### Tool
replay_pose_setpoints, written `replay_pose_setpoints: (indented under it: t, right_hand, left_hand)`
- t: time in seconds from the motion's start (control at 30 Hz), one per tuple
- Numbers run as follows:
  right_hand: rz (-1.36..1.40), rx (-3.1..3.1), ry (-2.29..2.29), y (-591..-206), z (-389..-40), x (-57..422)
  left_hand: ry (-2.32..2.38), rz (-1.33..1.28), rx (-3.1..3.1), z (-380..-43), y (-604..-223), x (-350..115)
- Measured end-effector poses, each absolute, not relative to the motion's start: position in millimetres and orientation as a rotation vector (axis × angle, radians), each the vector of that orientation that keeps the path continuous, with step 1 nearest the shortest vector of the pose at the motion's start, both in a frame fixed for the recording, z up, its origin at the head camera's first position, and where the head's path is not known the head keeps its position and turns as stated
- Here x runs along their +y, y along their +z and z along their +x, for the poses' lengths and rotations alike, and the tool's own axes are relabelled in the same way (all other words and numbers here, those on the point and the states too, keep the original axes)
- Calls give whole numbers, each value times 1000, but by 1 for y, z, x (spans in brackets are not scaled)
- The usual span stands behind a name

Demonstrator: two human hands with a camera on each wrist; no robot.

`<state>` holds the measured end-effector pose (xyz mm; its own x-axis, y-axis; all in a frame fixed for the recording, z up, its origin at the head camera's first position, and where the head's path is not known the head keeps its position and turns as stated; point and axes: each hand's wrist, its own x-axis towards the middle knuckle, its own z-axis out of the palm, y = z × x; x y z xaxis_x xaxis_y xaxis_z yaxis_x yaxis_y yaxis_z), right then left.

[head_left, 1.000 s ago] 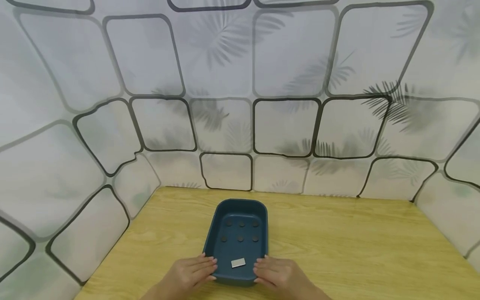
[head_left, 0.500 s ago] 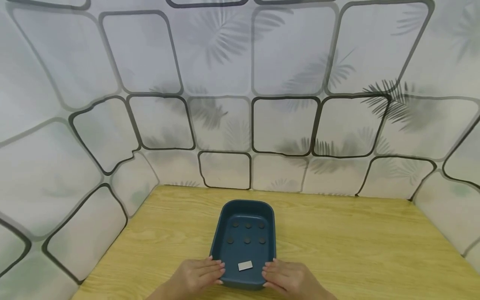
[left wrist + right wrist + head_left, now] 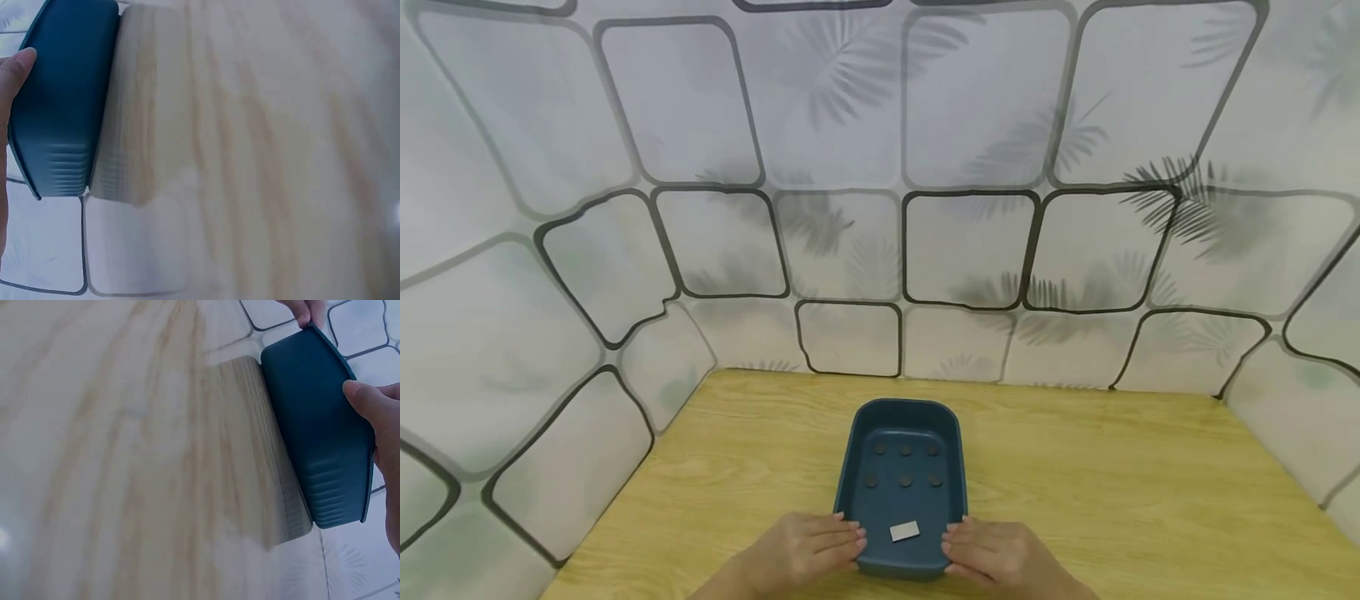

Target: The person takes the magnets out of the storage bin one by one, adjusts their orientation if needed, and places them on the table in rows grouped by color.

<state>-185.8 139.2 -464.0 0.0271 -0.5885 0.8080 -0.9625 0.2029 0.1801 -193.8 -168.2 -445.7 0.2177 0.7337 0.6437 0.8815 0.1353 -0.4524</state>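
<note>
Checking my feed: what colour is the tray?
The tray is dark blue, clearest in the head view.

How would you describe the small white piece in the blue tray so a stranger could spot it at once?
On the wood-grain table, find the dark blue tray gripped by the left hand and right hand. Look inside its near end. The white piece there is the only pale, rectangular item; the six spots farther in are dark and round.
</note>
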Motion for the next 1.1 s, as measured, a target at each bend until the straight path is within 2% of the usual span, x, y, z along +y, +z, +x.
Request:
replay_pose_setpoints:
  t: [0.37,0.73,1.1]
  right_hand:
    - [1466,-1674,611,-464,-185,149]
    - [1465,-1662,633,-465,-183,166]
    - [1531,-1608,747,-462,-166,181]
  left_hand:
    - [-224,-1626,-1598,-201,-450,-159]
    - [-281,-1599,-1644,-193,-452,-143]
    - [-404,-1616,-1642,-180,-458,-129]
